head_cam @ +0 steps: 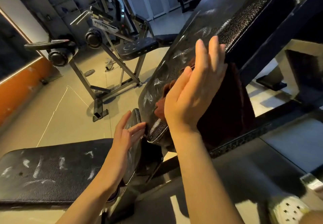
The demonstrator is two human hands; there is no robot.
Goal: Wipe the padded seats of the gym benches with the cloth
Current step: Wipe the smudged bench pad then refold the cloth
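Two bare hands at work on one inclined back pad (201, 36), black textured vinyl, streaked with pale marks. Right hand (192, 91): fingers straight, palm pressed flat on a dark red-brown cloth (225, 112); the cloth lies against the pad's lower right edge and hangs down below it. Left hand (125, 133): fingers straight and spread, fingertips touching a small black seat pad (134, 147) just below the back pad's lower end. One flat bench pad (52, 173), black, scuffed white, below and left of the back pad. One further bench (136, 48) with weight plates (60, 56), left of the back pad, well apart, on a pale floor (57, 105).
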